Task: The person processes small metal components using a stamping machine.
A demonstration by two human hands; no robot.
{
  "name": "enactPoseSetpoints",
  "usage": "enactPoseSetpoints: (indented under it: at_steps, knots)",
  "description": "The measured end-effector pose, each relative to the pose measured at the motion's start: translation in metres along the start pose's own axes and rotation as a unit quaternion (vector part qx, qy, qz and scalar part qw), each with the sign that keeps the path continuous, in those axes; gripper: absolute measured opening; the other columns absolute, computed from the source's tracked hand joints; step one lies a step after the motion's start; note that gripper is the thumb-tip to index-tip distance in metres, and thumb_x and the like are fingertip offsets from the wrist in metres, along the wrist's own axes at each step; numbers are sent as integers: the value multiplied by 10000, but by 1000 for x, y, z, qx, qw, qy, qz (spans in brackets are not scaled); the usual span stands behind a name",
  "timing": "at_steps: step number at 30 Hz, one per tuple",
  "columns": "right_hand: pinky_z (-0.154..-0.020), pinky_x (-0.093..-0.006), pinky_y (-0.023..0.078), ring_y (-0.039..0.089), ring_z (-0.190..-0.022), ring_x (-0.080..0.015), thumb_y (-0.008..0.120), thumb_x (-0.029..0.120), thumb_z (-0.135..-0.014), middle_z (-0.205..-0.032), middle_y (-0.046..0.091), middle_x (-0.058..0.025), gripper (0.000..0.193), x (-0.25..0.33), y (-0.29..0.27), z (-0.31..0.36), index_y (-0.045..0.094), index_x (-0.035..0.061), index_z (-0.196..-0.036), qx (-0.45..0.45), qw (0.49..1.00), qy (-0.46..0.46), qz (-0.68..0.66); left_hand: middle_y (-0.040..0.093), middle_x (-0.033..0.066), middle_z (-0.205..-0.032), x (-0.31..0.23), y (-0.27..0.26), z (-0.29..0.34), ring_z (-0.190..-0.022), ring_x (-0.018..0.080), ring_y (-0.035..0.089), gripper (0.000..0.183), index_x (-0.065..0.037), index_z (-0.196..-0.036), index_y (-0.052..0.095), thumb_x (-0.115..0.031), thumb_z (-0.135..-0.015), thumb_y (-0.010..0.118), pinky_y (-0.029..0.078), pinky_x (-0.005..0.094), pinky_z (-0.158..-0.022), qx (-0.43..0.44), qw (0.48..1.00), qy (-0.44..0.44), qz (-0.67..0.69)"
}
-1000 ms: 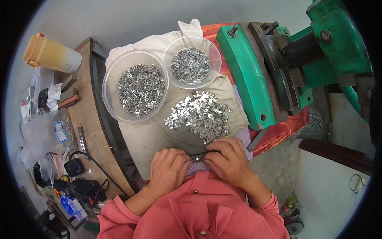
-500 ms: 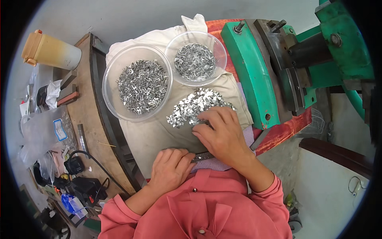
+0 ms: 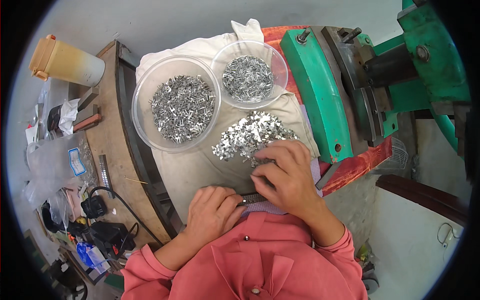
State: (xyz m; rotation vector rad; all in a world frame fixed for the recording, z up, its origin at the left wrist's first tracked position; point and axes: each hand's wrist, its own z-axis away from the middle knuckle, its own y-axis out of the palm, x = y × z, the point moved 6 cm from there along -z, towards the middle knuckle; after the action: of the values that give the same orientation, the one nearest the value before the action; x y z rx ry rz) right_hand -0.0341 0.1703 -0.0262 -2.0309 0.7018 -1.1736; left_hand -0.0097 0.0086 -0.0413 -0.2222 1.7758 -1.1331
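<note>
My left hand is closed over the end of a dark slotted metal strip lying crosswise close to my body. One small shiny piece shows on the strip beside my fingertips. My right hand hovers at the near edge of a pile of small silvery metal pieces on the beige cloth. Its thumb and index tips are drawn close together; whatever lies between them is too small to make out. Beyond the pile stand a larger clear tub of U-shaped metal bits and a smaller clear tub of thin metal pins.
A green press with dark steel blocks stands at the right. To the left, a wooden bench carries a yellowish lidded jug, plastic bags, another slotted strip and a black cable.
My right hand has drawn back from the pile toward me and slightly right. The left hand stays at the strip. The whole view has shifted a little.
</note>
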Motion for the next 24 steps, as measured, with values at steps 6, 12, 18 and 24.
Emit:
enactPoseSetpoints:
  at_steps: [6,12,18,24]
  knots:
    - [-946,-442,425,594,-1028,-265,798,84,-674,-1055,636,-25,209,5,-12,37,656,105,-825,-35,998,41,-39,616,7,-959,-1,7,-4,-874,205,592,217,-111,-933,676,-190,-762,784,442,344,-763,5,1000,-9,-7]
    - [-945,-433,427,598,-1023,-244,807,91,-674,-1050,635,-12,215,11,1,57,689,118,-851,-15,998,44,-40,618,1,-945,-3,11,-10,-865,204,590,160,-114,-886,681,-161,-767,776,432,348,-765,0,1000,-5,16]
    - [-951,-434,421,592,-1034,-246,806,107,-687,-1064,631,-14,205,9,2,57,697,122,-860,-4,997,56,-53,630,28,-920,-2,9,-10,-806,238,584,226,-113,-891,669,-111,-715,810,413,368,-712,-20,999,1,26]
    - [-942,-434,421,589,-1034,-244,812,124,-705,-1064,630,-17,199,9,-2,56,706,128,-874,-2,996,77,-35,652,75,-970,5,1,0,-829,270,634,302,-73,-968,661,-99,-719,830,484,364,-692,-12,998,-35,59]
